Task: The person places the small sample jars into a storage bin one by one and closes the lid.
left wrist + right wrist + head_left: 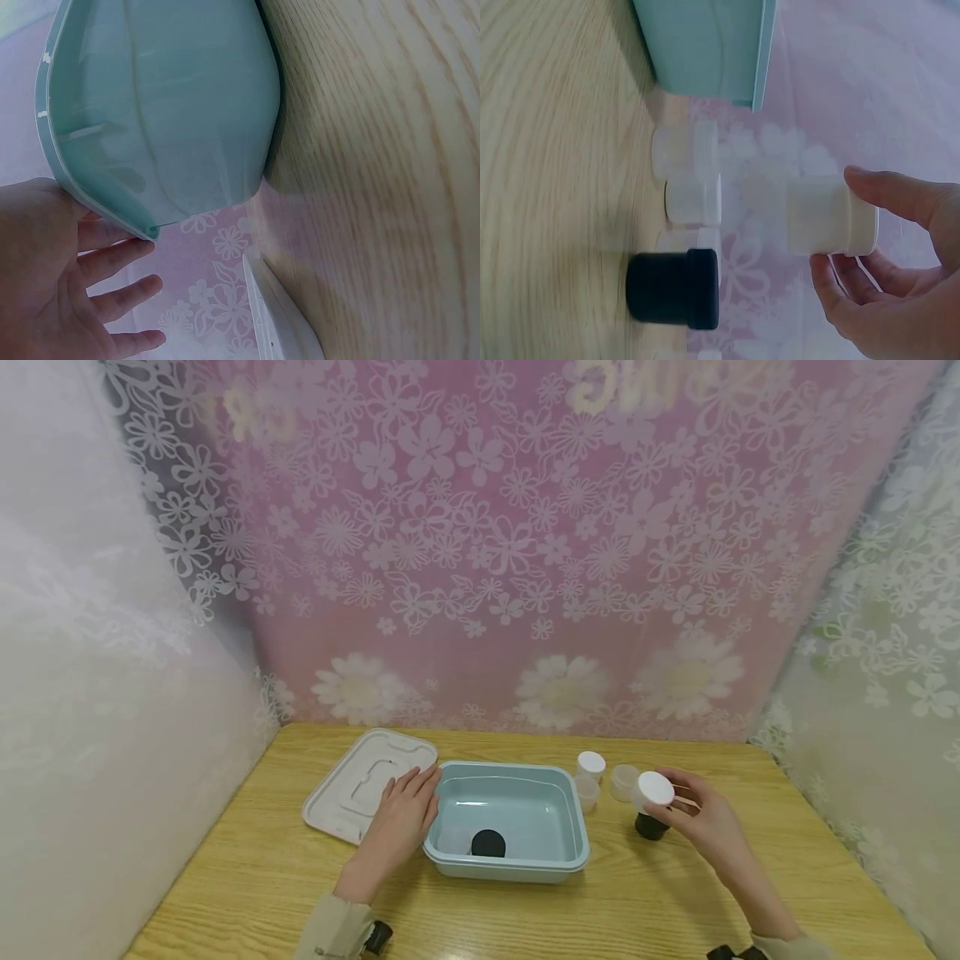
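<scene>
My left hand point(399, 822) rests at the left rim of a pale blue plastic tub point(517, 767). In the left wrist view its fingers point(124, 300) are spread fairly straight, the uppermost touching the rim. Inside the tub, near its front wall, sits a round black-topped item point(488, 843). To the right of the tub, my right hand point(712, 831) pinches a small translucent jar with a white lid point(829, 216) between thumb and fingers. The jar is raised off the table, lid up. A black jar point(667, 289) stands on the table beneath it.
Between tub and right hand stand a white-lidded jar point(591, 763) and two frosted jars, one closer point(587, 795) and one to the right point(624, 782). A whitish tub lid point(337, 793) lies left of the tub. Floral cloth point(480, 568) hangs behind the wooden table point(247, 877).
</scene>
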Demonstrator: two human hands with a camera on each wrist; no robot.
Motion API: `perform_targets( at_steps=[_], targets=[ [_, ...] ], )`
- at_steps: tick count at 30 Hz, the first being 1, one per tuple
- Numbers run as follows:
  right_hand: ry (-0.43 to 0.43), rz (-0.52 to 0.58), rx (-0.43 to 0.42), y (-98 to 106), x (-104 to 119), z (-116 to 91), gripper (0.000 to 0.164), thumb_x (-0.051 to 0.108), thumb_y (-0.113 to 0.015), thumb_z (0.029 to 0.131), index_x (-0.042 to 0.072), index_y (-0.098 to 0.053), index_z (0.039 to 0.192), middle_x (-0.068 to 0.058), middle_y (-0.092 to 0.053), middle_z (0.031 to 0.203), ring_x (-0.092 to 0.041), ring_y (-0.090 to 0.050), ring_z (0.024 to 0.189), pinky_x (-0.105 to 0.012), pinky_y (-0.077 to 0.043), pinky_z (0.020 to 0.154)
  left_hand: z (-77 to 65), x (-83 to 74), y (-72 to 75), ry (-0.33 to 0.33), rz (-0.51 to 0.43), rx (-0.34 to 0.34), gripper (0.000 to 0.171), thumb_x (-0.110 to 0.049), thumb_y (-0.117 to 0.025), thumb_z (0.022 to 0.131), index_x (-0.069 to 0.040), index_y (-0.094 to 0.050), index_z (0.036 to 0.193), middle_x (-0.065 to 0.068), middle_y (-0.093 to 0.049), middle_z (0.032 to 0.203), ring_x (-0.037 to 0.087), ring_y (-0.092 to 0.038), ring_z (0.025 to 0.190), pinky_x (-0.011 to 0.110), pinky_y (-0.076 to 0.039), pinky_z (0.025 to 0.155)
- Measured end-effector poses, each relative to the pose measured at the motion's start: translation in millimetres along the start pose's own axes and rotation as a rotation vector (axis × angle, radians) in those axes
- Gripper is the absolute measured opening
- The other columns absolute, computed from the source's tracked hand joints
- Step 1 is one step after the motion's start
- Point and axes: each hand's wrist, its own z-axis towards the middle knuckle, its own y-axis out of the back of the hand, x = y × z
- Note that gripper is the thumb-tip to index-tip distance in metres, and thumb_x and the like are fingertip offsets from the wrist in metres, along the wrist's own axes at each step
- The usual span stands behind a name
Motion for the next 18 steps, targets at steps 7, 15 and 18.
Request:
perform_targets(
  at_steps=[7, 15, 18],
  targets=[
    [0.055, -0.005, 0.015, -14.9, 10.3, 5.6, 0.064, 0.018, -0.077, 0.092, -0.003, -0.048, 0.145, -0.024, -0.053, 0.139, 0.012, -0.050, 0.104, -0.015, -0.052, 0.085, 0.8, -0.2, 0.5, 0.000, 0.005, 0.010, 0.040, -0.015, -0.058, 0.103, -0.001, -0.059, 0.141, 0.015, -0.057, 0.144, 0.039, -0.050, 0.135, 0.066, -0.038, 0.107],
    [0.124, 0.021, 0.034, -32.6, 24.1, 10.0, 0.059, 0.014, -0.078, 0.091, -0.002, -0.053, 0.142, -0.021, -0.053, 0.139, 0.010, -0.050, 0.107, -0.015, -0.050, 0.093, 0.7, -1.1, 1.8, 0.010, 0.005, 0.024, 0.040, -0.016, -0.057, 0.104, -0.001, -0.058, 0.141, 0.015, -0.057, 0.145, 0.039, -0.049, 0.135, 0.066, -0.038, 0.108],
    [0.151, 0.047, 0.038, -39.8, 27.4, 11.6, 0.058, 0.011, -0.078, 0.090, -0.003, -0.054, 0.140, -0.021, -0.055, 0.137, 0.007, -0.052, 0.108, -0.018, -0.051, 0.095, 0.3, -1.0, 1.8, 0.006, 0.006, 0.023, 0.040, -0.016, -0.058, 0.104, -0.001, -0.058, 0.141, 0.014, -0.057, 0.145, 0.039, -0.049, 0.135, 0.066, -0.038, 0.108]
  ],
)
